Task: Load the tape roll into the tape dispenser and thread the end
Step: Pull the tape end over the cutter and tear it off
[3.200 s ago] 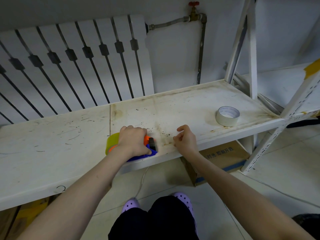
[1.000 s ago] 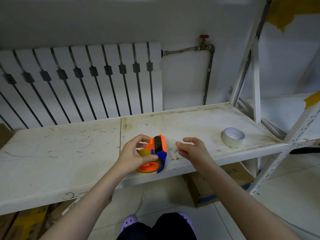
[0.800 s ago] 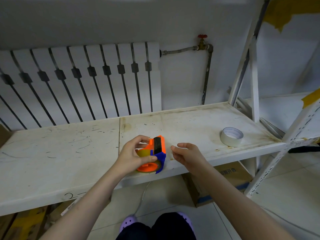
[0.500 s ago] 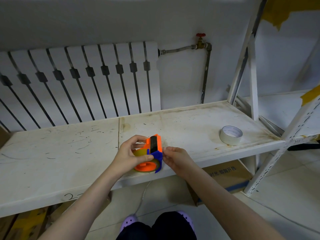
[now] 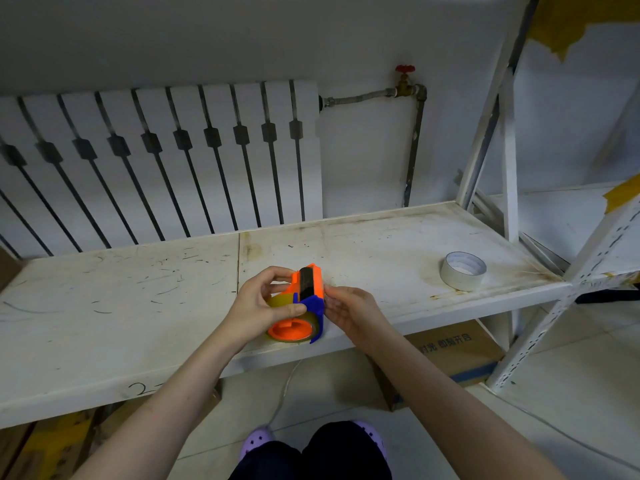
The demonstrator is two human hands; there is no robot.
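An orange and blue tape dispenser (image 5: 309,295) is held just above the front of the white shelf (image 5: 138,299). A yellowish clear tape roll (image 5: 277,303) sits on its orange hub. My left hand (image 5: 258,306) grips the dispenser and roll from the left, thumb across the roll. My right hand (image 5: 349,311) is at the dispenser's right side, fingertips against the blue edge near the black roller. Whether a tape end is pinched there is hidden.
A second, white tape roll (image 5: 463,270) lies on the shelf at the right. A radiator (image 5: 156,161) stands behind the shelf. A shelf upright (image 5: 568,306) rises at the right, and a cardboard box (image 5: 450,351) sits on the floor below.
The dispenser was lifted off the shelf edge and turned so its roller faces me. My right hand has moved left from a stretched-out position until it touches the dispenser's right side.
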